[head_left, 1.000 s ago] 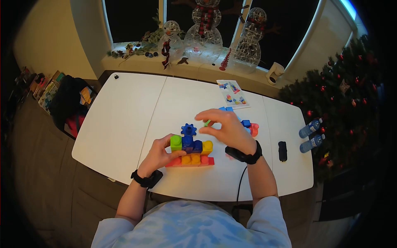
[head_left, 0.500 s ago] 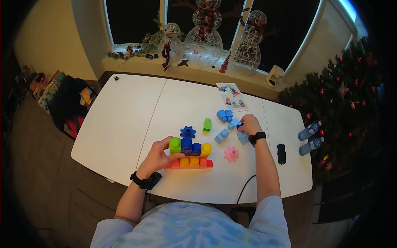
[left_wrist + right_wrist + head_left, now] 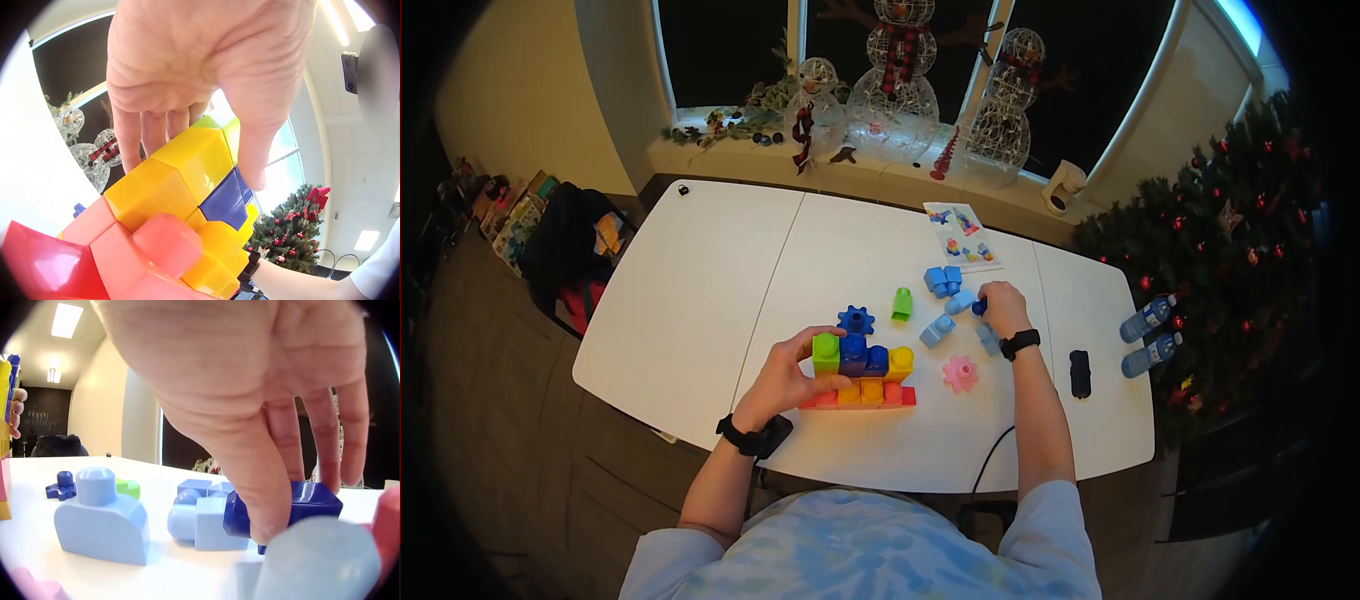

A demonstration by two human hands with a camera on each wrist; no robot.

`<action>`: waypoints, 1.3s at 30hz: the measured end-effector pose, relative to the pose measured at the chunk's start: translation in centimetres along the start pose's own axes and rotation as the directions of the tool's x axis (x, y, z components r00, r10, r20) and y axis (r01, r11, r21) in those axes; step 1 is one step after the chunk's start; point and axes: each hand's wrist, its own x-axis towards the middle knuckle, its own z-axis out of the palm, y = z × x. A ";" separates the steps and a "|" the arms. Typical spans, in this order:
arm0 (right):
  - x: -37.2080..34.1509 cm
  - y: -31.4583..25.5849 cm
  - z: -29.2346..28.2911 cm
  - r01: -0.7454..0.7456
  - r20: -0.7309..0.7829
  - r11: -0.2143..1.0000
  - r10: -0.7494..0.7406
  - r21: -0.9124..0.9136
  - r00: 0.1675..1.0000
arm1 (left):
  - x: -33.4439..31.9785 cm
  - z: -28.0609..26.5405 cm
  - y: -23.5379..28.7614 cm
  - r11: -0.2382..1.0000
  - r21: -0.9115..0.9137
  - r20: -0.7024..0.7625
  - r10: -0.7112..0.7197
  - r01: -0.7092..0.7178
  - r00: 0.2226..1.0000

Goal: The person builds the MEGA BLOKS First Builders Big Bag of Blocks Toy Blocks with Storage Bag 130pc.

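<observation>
My left hand (image 3: 785,370) grips the left end of a build of toy building blocks (image 3: 898,363), thumb on the near side. Green, dark blue and yellow blocks form its upper row, above orange and red ones; the left wrist view shows the thumb beside a dark blue block (image 3: 225,203). Over to the right, my right hand (image 3: 1005,308) pinches a dark blue block (image 3: 315,503) between thumb and fingers, low among light blue blocks (image 3: 938,329). A loose green block (image 3: 901,304) stands between the hands, near a dark blue gear-shaped piece (image 3: 856,320).
A pink gear-shaped piece (image 3: 960,373) lies nearer me on the white table (image 3: 690,290). Behind the blocks is a picture sheet (image 3: 965,237). At the right are a black case (image 3: 1080,373) and two water bottles (image 3: 1150,335). A cable (image 3: 990,450) runs over the near edge.
My right hand has let go of the green block, left it on the table, and moved right to the dark blue block. My left hand stays on the build.
</observation>
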 end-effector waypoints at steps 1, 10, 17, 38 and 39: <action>-0.2 -0.1 -0.7 0.001 0.003 1.000 0.000 -0.001 1.000 | 0.0 0.0 -0.2 1.000 -0.002 0.000 -0.002 0.002 1.000; -5.2 -11.6 -12.2 0.195 -0.154 0.646 -0.121 0.737 0.981 | 0.3 0.0 -0.1 1.000 -0.005 -0.038 0.016 -0.017 0.999; -8.3 -17.3 -11.1 0.314 -0.173 0.457 -0.325 0.832 0.930 | 0.3 0.1 -0.4 0.999 0.035 -0.052 0.025 -0.023 0.998; -3.5 -13.5 -8.6 0.076 0.008 0.401 -0.205 0.913 0.979 | 0.2 0.0 -0.2 0.999 0.052 -0.060 0.013 -0.009 0.998; -2.4 -13.1 -8.1 0.033 0.029 0.508 -0.112 0.861 0.993 | 0.3 0.0 -0.1 0.999 0.052 -0.055 0.012 -0.010 0.998</action>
